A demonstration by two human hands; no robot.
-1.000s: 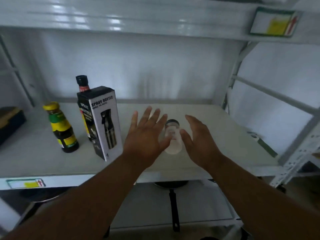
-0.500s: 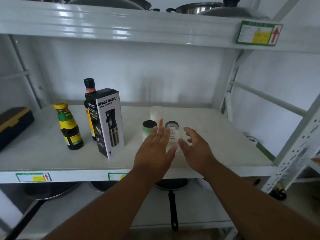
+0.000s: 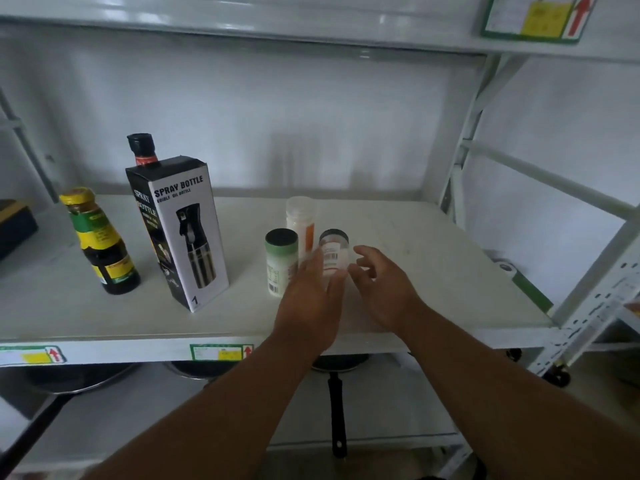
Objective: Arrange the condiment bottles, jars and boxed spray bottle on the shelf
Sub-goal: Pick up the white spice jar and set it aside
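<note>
On the white shelf (image 3: 104, 317) stand a dark sauce bottle with a yellow cap (image 3: 100, 242), a black-and-white spray bottle box (image 3: 183, 233) and, behind the box, a bottle with a black cap (image 3: 141, 148). Right of the box are three small jars: one with a green band and black lid (image 3: 281, 261), a tall white one with an orange label (image 3: 300, 220) behind it, and a clear jar with a black lid (image 3: 333, 249). My left hand (image 3: 311, 306) and my right hand (image 3: 384, 289) flank the clear jar, fingers spread, holding nothing.
A dark box (image 3: 15, 226) sits at the shelf's far left. Pans lie on the lower shelf, one with a black handle (image 3: 337, 417). The upper shelf edge (image 3: 242, 26) hangs overhead. A white rack frame (image 3: 588, 306) borders the right side.
Both hands have drawn back toward me from the clear jar, uncovering the green-banded and white jars. The view has shifted closer to the shelf.
</note>
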